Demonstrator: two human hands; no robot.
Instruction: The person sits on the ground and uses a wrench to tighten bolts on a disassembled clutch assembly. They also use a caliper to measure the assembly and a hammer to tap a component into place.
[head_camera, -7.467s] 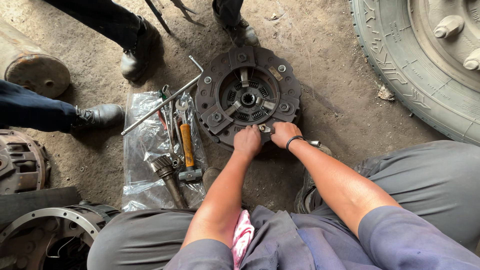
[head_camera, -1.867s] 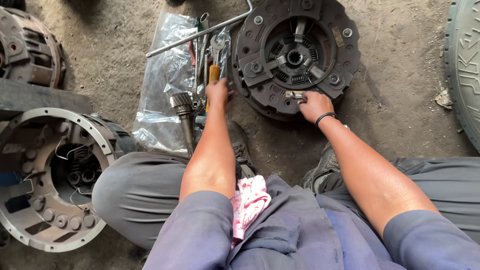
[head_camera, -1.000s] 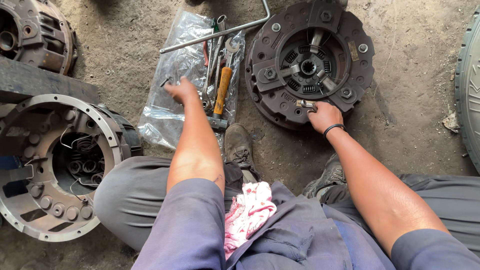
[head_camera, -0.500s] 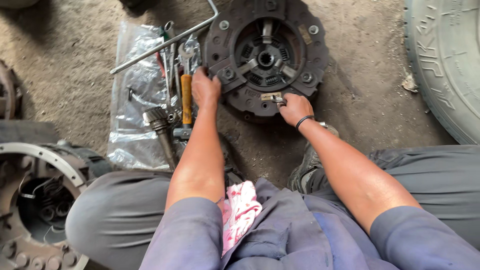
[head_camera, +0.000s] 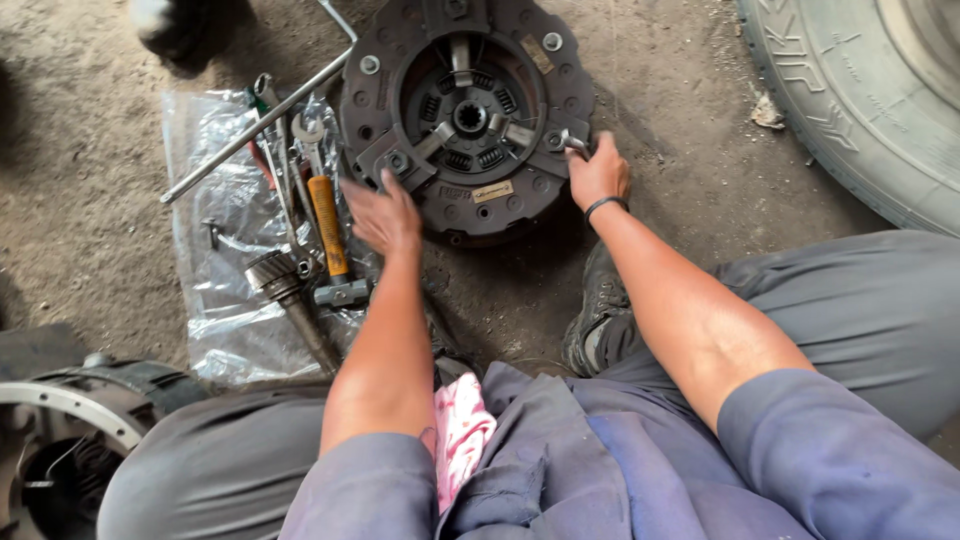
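A round, dark clutch pressure plate (head_camera: 465, 110) lies flat on the dirt floor in front of me. My right hand (head_camera: 598, 172) rests at its right rim, closed around a small metal tool (head_camera: 572, 142) that touches the plate. My left hand (head_camera: 385, 215) hovers open with fingers spread, at the plate's lower left edge. It is just right of an orange-handled hammer (head_camera: 328, 225). My grey-trousered knees and blue sleeves fill the bottom of the view.
A clear plastic sheet (head_camera: 215, 300) left of the plate holds the hammer, wrenches, a long steel rod (head_camera: 250, 130) and a geared shaft (head_camera: 285, 290). There is a big tyre (head_camera: 860, 90) at top right, a metal housing (head_camera: 60, 440) at bottom left and another person's shoe (head_camera: 175, 25) at top left.
My right hand slid with the tool from the plate's lower edge to its right rim. My left hand came off the plate's left edge and now hangs open lower down.
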